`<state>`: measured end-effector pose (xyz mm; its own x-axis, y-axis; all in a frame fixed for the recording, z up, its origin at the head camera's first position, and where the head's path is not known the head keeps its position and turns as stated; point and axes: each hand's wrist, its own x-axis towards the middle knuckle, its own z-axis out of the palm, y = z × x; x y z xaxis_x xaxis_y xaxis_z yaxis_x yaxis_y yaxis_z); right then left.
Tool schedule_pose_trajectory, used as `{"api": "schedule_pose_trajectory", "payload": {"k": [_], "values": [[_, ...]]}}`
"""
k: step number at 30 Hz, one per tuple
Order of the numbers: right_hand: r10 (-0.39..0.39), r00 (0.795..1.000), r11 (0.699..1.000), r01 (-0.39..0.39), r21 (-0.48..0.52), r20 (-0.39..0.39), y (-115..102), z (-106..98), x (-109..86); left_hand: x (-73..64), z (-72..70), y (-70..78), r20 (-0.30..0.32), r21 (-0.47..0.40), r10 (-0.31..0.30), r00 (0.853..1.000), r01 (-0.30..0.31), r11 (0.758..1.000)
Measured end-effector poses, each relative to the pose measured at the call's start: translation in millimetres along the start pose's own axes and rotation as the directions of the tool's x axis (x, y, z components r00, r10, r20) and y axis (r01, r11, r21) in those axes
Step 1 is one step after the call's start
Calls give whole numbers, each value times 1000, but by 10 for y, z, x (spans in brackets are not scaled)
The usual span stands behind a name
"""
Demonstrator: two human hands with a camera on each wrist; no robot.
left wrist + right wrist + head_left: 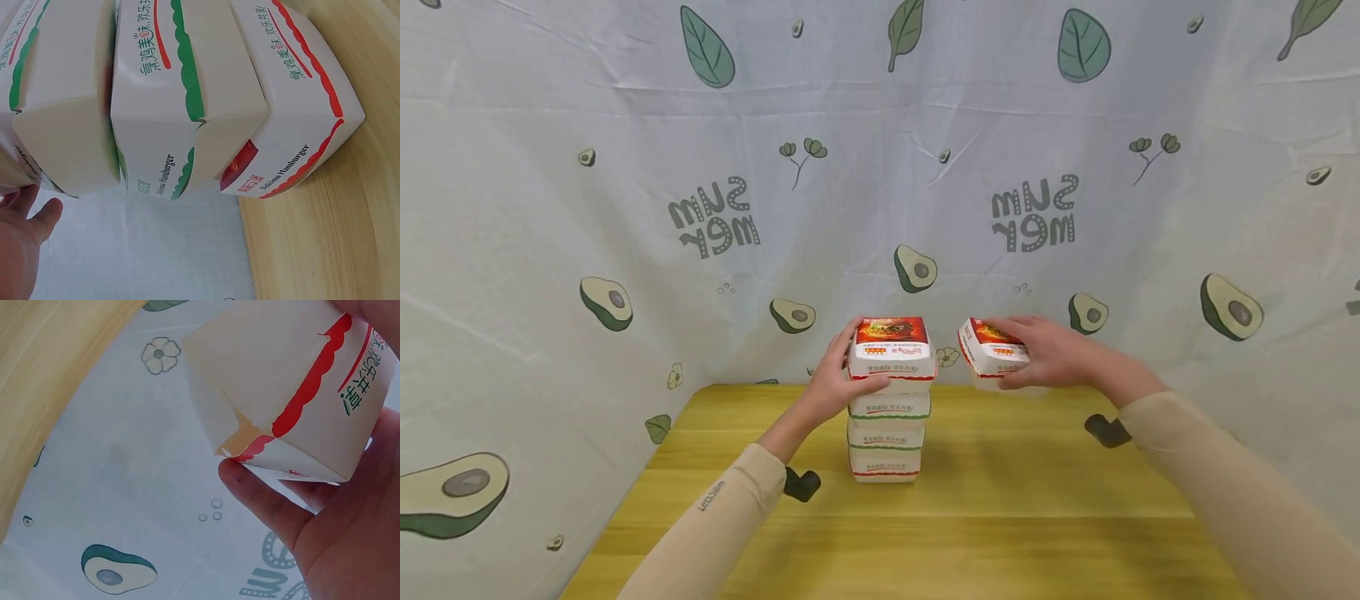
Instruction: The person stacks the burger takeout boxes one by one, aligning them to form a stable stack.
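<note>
Several paper hamburger boxes stand in one upright stack on the wooden table. At its top is a red-trimmed box [895, 358] with a burger picture on its lid. My left hand [829, 385] grips that top box, fingers along its left side and thumb across the front. Below it come two green-trimmed boxes [150, 94] and a red-trimmed one [306, 112] at the bottom. To the right of the stack, my right hand [1060, 354] holds another red-trimmed hamburger box [281, 375], slightly tilted, in the air. Its fingers beyond that box are partly hidden.
The yellowish wooden table [1015, 483] extends in front of the stack and to both sides. Behind it hangs a pale cloth [865, 100] printed with avocados and leaves, which also runs down the left and right sides.
</note>
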<state>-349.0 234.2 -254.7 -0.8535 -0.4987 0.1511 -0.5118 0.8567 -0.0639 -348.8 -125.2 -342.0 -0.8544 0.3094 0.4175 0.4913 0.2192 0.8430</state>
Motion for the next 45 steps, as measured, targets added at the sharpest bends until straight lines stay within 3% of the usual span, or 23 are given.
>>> {"api": "schedule_pose_trajectory", "payload": {"k": [14,45], "values": [[-17,1000,1000,18,-13,8,-172,-292,161,15,-3,1,-9,17,5,1000,-5,1000],[-75,997,997,76,9,-29,-583,-633,440,5,19,17,16,3,-5,1000,5,1000]]}}
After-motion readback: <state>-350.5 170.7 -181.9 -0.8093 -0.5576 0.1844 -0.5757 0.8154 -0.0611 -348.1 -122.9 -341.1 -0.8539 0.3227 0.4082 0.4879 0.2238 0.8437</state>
